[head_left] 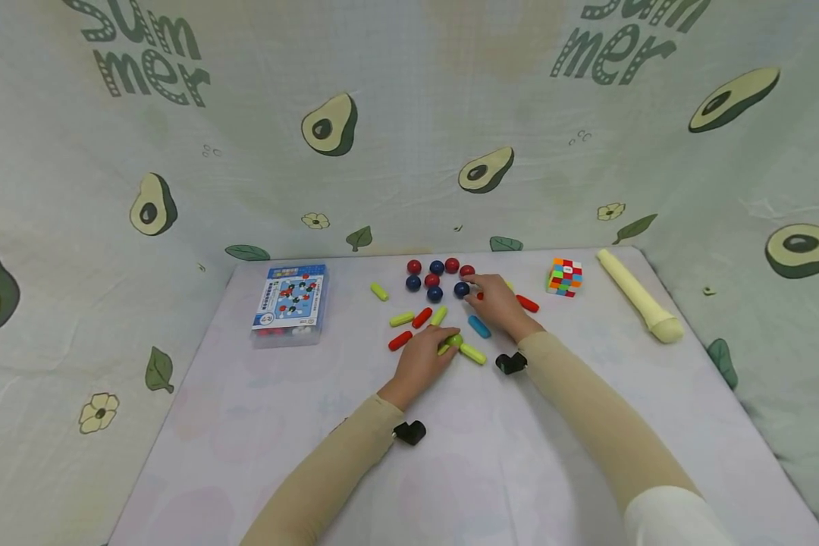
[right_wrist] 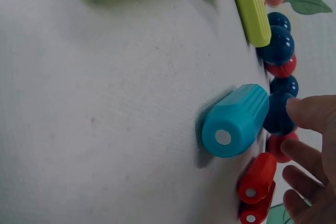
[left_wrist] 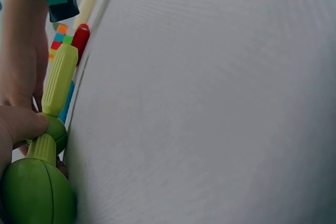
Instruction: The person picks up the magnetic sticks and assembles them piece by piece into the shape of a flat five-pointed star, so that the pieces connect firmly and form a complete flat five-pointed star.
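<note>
My left hand (head_left: 423, 355) pinches a joined piece of green balls and yellow-green rods. In the left wrist view the thumb presses a smaller-looking green ball (left_wrist: 59, 132); a ribbed yellow-green rod (left_wrist: 60, 80) extends beyond it, and another green ball (left_wrist: 39, 192) sits nearer the camera. Farther back, my right hand (head_left: 500, 303) reaches over the loose balls, fingers loosely bent. Its thumb is at a dark blue ball (right_wrist: 279, 114), and its index finger is by a red ball (right_wrist: 281, 146). A firm grip is not visible. A blue rod (right_wrist: 236, 120) lies near this hand.
Several red and dark blue balls (head_left: 432, 280) cluster at the back. Red rods (head_left: 400, 340) and yellow-green rods (head_left: 402, 319) lie around. A boxed set (head_left: 290, 303) stands left; a puzzle cube (head_left: 564, 277) and a pale yellow bat-like stick (head_left: 638, 294) lie right.
</note>
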### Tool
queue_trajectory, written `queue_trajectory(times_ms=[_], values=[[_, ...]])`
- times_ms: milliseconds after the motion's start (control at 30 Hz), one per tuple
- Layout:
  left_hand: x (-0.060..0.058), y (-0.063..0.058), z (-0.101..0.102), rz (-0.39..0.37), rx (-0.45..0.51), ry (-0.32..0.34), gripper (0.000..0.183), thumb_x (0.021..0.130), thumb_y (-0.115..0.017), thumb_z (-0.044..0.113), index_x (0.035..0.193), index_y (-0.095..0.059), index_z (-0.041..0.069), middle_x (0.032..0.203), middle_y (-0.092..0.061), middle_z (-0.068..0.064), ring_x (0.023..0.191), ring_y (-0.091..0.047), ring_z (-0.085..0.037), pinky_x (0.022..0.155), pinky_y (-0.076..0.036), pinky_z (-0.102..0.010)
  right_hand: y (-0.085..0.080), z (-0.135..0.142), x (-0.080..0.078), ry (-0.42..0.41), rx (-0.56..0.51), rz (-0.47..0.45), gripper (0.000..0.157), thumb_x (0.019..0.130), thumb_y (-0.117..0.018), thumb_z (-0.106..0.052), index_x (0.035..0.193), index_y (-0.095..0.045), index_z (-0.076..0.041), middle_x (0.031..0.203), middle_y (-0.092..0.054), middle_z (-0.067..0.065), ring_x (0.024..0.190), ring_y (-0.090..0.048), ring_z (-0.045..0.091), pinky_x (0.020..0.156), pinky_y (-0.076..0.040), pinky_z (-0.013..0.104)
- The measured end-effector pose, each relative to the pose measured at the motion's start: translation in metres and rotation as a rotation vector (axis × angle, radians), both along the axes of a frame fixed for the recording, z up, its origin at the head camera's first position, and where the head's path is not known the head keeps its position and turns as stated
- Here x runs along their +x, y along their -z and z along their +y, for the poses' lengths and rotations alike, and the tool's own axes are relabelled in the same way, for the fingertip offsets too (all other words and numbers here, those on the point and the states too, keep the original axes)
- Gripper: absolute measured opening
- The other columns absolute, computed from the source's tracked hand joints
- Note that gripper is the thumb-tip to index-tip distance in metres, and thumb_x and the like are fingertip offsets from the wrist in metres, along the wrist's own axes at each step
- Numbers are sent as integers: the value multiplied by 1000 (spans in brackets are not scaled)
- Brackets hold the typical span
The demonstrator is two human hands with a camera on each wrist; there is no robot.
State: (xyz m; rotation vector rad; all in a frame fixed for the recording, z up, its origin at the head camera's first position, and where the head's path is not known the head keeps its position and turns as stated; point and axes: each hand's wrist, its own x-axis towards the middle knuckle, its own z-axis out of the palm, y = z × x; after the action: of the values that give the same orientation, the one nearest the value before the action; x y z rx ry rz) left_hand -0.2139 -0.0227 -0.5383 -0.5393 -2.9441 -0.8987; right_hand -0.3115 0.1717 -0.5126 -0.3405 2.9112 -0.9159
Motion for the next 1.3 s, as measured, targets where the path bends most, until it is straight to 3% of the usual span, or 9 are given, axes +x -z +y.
queue_trajectory(times_ms=[167, 300, 533, 800, 967, 1300], values=[[0, 0, 0, 8, 3, 0, 39, 97, -72, 30, 135, -68, 21, 125, -68, 3, 112, -63, -11, 97, -51, -27, 3, -2, -3, -48, 18, 25, 48, 101, -66, -20, 147, -55, -13, 145, -56, 15, 135, -47, 35, 113, -37, 53], [0, -1, 0, 4, 4, -5, 39, 97, -72, 30, 135, -68, 21, 125, -68, 3, 112, -63, -11, 96, -52, -27, 5, -3, -4, -67, 40, 46, 42, 101, -66, -18, 142, -60, -14, 135, -63, 12, 118, -56, 31, 108, -42, 51], [0, -1, 1, 7, -7, -6, 38, 97, -71, 30, 135, -68, 22, 125, -68, 3, 112, -63, -11, 96, -52, -27, 3, -4, -1, -84, 88, 96, 39, 98, -70, -19, 136, -65, -13, 128, -68, 13, 115, -61, 30, 119, -23, 59], [-1, 0, 0, 12, -3, 6, 38, 98, -70, 31, 135, -67, 22, 126, -68, 2, 114, -63, -11, 97, -51, -27, 4, -1, 5, -97, 93, 116, 37, 98, -70, -20, 134, -65, -12, 108, -72, 10, 91, -58, 27, 118, -22, 62], [-1, 0, 0, 12, 1, 11, 38, 98, -70, 30, 135, -67, 21, 126, -68, 2, 115, -63, -11, 98, -51, -28, 3, 1, 10, -96, 74, 111, 38, 98, -70, -22, 135, -65, -13, 111, -71, 9, 96, -58, 26, 120, -18, 60], [-2, 1, 0, 36, 20, 13, 36, 98, -71, 29, 133, -70, 20, 120, -70, 3, 109, -64, -11, 94, -52, -27, -8, 3, 33, -88, 83, 78, 41, 98, -70, -23, 137, -64, -13, 126, -68, 11, 119, -57, 33, 121, -14, 57]])
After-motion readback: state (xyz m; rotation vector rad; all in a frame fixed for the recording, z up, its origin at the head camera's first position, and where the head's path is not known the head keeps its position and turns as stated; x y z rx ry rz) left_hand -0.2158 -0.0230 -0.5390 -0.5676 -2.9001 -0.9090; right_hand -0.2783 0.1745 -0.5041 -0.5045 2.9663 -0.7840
